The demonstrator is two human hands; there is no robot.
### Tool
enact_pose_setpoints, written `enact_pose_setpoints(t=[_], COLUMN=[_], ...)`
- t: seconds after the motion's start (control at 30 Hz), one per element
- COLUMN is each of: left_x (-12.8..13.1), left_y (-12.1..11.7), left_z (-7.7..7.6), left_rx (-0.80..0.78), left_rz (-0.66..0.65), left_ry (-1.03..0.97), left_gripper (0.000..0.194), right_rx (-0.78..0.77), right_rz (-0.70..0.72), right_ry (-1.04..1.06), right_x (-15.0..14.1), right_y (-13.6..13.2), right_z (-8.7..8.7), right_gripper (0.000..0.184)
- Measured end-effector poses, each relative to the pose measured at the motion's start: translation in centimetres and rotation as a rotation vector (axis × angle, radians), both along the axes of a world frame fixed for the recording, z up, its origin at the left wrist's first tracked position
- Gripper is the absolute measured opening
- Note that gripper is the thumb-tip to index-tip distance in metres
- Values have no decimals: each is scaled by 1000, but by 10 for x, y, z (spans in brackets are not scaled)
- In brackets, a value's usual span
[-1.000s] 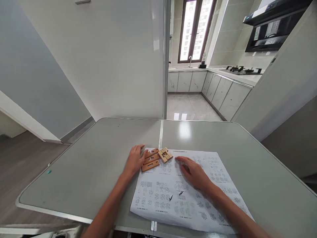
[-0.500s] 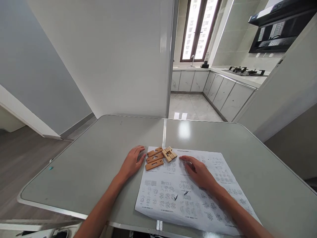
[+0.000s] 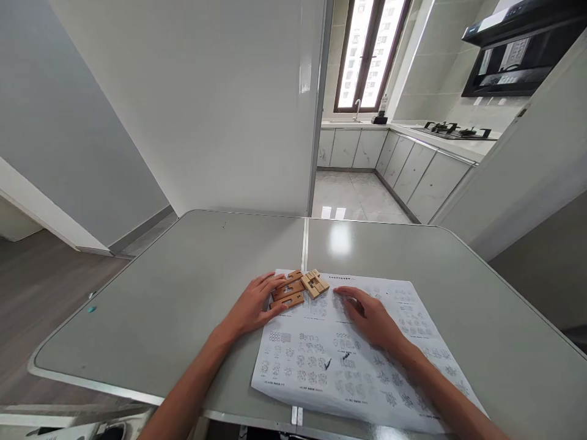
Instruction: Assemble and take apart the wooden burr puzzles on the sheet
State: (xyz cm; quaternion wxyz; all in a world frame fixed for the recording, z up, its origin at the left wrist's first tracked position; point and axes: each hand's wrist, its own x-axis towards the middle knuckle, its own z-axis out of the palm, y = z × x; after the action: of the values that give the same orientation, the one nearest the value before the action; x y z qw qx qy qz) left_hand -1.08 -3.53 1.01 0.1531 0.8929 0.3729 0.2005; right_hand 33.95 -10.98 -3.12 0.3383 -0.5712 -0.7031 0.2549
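At lower centre my left hand point(image 3: 257, 305) hides parts of the brown wooden pieces point(image 3: 298, 286), the print point(image 3: 312, 362) on the sheet point(image 3: 316, 326) is too small to read, and the bottom edge crops my forearms point(image 3: 192, 374).

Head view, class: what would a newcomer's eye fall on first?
Probably the large printed sheet on the gray table, under the right hand. At its far left corner, slotted brown wooden pieces by the left hand and a pale wooden block assembly stand out. Beyond the table, the bright window also draws the eye, upper right of center.
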Motion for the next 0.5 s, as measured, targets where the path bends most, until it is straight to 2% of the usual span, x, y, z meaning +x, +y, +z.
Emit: enact_pose_setpoints(t=[0.17,0.5], left_x=[2,7], left_y=[-2,-3], left_z=[1,7], left_rx=[-50,20], left_rz=[5,-34], left_ry=[62,-7], left_gripper=[71,60], right_rx=[15,-12], right_rz=[-2,-14], right_ry=[-4,-8], right_x=[0,-1], right_y=[0,-1], right_z=[1,6], right_gripper=[39,39])
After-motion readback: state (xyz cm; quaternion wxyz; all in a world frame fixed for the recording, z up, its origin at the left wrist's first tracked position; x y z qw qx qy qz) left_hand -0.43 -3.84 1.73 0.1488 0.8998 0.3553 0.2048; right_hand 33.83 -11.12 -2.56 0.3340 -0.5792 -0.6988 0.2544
